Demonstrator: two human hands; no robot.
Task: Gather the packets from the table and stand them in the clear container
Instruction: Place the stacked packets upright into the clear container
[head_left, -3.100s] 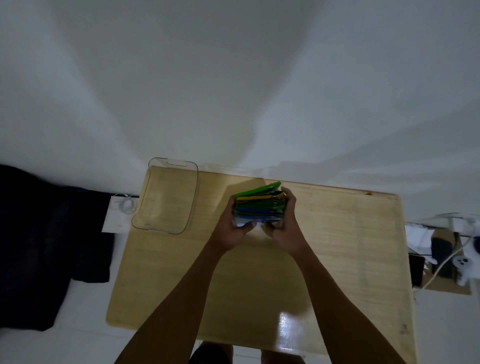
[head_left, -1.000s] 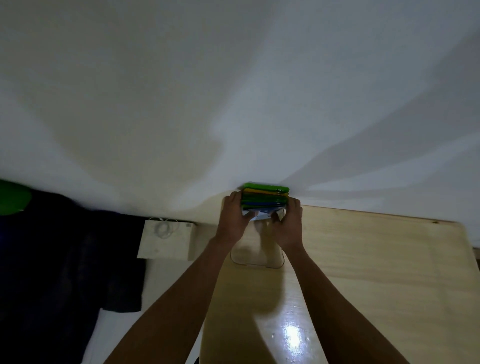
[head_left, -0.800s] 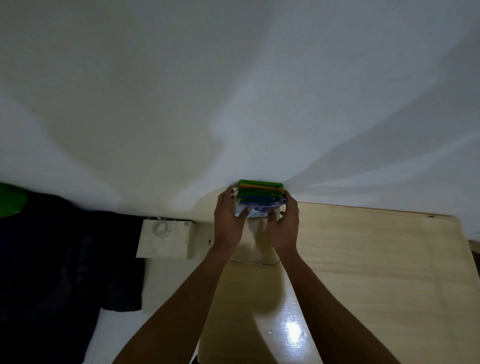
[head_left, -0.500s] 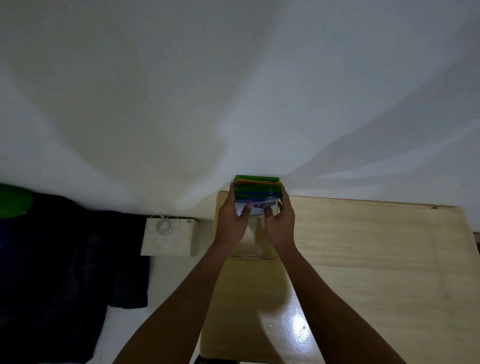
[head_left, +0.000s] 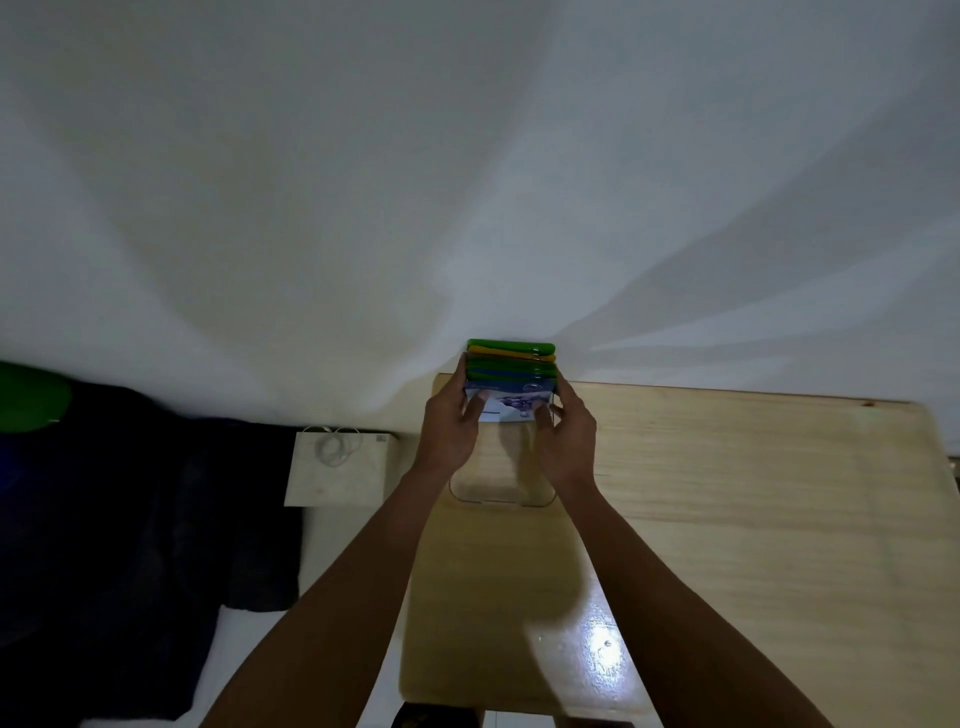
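A bundle of green, yellow and blue packets (head_left: 511, 370) stands on edge at the far end of the clear container (head_left: 501, 500), close to the white wall. My left hand (head_left: 449, 428) presses the bundle from the left side and my right hand (head_left: 569, 436) presses it from the right. The nearest packet is blue and white, and my fingertips cover part of its face. The container sits at the far left corner of the wooden table (head_left: 727, 519); its near rounded rim shows between my wrists.
A white box with a coiled cable (head_left: 340, 467) sits on the floor left of the table. Dark cloth (head_left: 130, 545) lies further left. The white wall rises right behind the container. The table's left edge runs just beside my left forearm.
Three seconds ago I held the bundle over the table's middle, right of the container. Now it stands in the container's far end, slightly lower than half a second ago.
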